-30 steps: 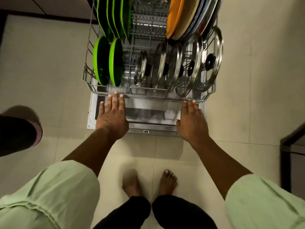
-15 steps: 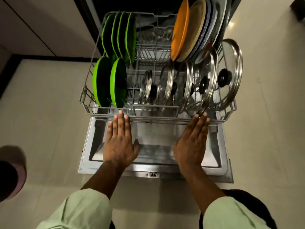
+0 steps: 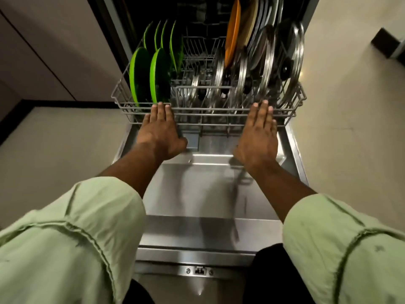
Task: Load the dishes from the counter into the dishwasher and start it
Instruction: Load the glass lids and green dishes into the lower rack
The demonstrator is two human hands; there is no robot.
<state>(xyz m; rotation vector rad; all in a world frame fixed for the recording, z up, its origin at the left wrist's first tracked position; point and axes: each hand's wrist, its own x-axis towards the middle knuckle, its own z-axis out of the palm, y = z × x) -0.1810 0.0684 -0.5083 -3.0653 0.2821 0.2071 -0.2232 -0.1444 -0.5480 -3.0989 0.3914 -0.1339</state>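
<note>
Glossy green plastic plates (image 3: 140, 76), shiny steel-rimmed lids (image 3: 289, 62), a grey coated wire rack (image 3: 219, 110) and a brushed steel door (image 3: 208, 194) are seen.

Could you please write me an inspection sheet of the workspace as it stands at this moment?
Surface: dishwasher door lies open and flat.
Job's things: lower rack partly out over the door, holding green plates, an orange plate and glass lids, all on edge.
Clutter: nothing seen.
Hands: left hand and right hand flat, fingers straight against the rack's front rim.
Cables: nothing seen.
Surroundings: tiled floor; cabinet front on the left.
</note>
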